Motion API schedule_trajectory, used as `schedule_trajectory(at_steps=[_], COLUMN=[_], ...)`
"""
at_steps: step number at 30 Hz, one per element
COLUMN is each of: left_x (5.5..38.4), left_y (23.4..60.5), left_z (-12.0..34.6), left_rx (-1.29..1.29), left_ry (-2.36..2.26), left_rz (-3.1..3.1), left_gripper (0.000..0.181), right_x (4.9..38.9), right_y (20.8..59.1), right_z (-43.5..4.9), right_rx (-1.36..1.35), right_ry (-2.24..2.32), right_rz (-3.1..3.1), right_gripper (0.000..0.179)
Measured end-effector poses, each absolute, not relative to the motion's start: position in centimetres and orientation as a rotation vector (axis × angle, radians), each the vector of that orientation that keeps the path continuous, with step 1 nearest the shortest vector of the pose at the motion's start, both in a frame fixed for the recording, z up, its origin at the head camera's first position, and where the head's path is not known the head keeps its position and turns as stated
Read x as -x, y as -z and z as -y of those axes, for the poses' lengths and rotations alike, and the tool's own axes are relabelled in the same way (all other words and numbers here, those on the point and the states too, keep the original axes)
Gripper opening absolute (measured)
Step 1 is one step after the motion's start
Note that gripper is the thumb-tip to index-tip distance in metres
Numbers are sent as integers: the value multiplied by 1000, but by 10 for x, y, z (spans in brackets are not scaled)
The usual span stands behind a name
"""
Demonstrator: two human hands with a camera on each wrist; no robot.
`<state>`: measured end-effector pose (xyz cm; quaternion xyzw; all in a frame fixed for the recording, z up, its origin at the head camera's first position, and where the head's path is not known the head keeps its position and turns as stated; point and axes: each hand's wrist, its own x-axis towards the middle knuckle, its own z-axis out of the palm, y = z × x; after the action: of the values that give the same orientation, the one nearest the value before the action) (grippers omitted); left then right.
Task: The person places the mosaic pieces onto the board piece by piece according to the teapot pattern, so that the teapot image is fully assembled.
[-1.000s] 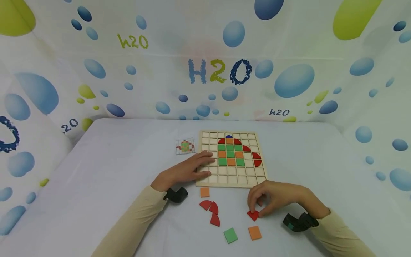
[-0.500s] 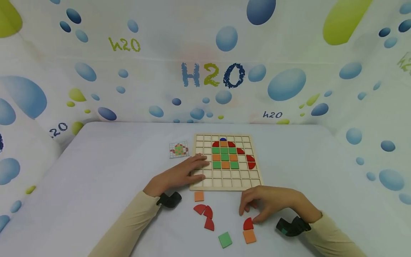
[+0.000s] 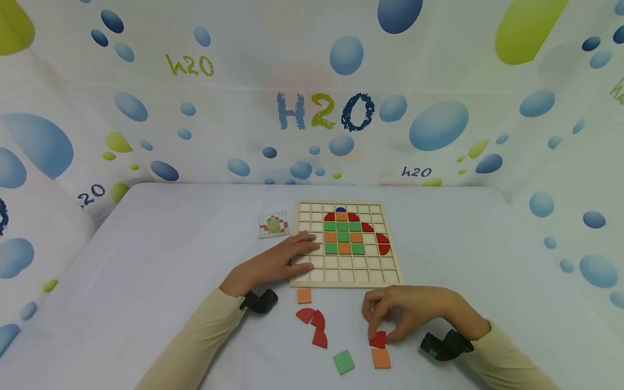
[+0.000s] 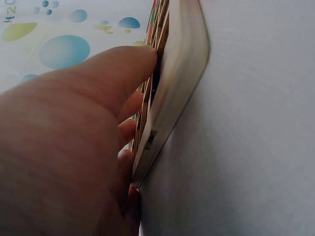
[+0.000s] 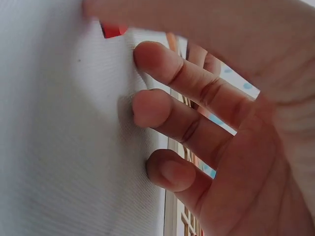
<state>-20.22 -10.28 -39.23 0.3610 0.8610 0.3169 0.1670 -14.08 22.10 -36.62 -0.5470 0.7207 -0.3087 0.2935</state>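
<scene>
My left hand rests with spread fingers on the left edge of a wooden grid board; in the left wrist view its thumb lies over the board's rim. The board bears green and orange squares, red quarter circles and a blue piece near the top. In front of the board, my right hand pinches a red quarter-circle tile between thumb and index finger, low at the tablecloth. In the right wrist view the thumb partly hides this tile, and the other fingers are bent.
A small pattern card lies left of the board. Before the board are an orange square, several red quarter circles, a green square and another orange square. A printed backdrop stands behind the table.
My right hand let go of the red quarter-circle tile, which lay turned and nearer the orange square, then closed thumb and index finger on it again. The left hand stays on the board.
</scene>
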Motion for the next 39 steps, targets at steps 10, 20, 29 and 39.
schedule_trajectory(at_steps=[10,20,29,39], left_x=[203,203,202,202], left_y=[392,394,393,394], left_z=[102,102,102,102], left_rx=[-1037,-1059,-1058,-1058], left_ry=[-893,-897,-887,-882], left_rz=[-2450,-2465,-2470,-2475], left_gripper=[55,54,54,54], right_x=[141,141,139,142], right_y=[370,369,371,374], right_z=[-221,-219,-219,-221], right_rx=[1468,1426,1425,1373], right_ry=[839,860,843,909], right_rz=[-1965,-1931,-1925,-2001], right_gripper=[15,18,18,19])
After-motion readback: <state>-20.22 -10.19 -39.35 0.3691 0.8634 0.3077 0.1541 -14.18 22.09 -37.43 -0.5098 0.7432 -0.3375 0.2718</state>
